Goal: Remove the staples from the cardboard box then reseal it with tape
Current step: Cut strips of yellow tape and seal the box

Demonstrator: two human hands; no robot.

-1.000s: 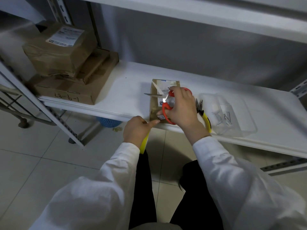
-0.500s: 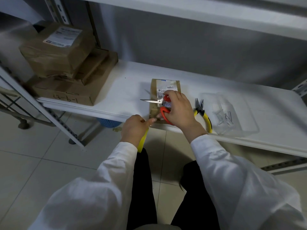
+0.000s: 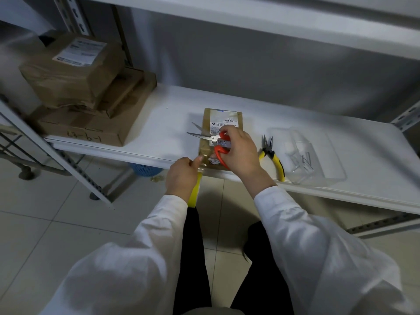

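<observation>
Box: small brown cardboard box [image 3: 206,119] at front edge of white metal shelf [image 3: 147,133], within easy reach.
Left hand [image 3: 181,176]: grips yellow tape roll [image 3: 195,192], thumb toward the box, probably tensioning tape.
Right hand [image 3: 241,153]: fingers curled through red-handled scissors [image 3: 214,138], blades parted, likely for cutting.

A storeroom with metal shelves.
Brown parcels [image 3: 75,87] with labels sit stacked at the left end of a white shelf [image 3: 341,142], and the floor [image 3: 45,223] has pale tiles.

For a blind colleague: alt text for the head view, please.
The right hand holds open red-handled scissors over a small cardboard box on a white shelf; the left hand grips a yellow tape roll at the shelf edge.
</observation>
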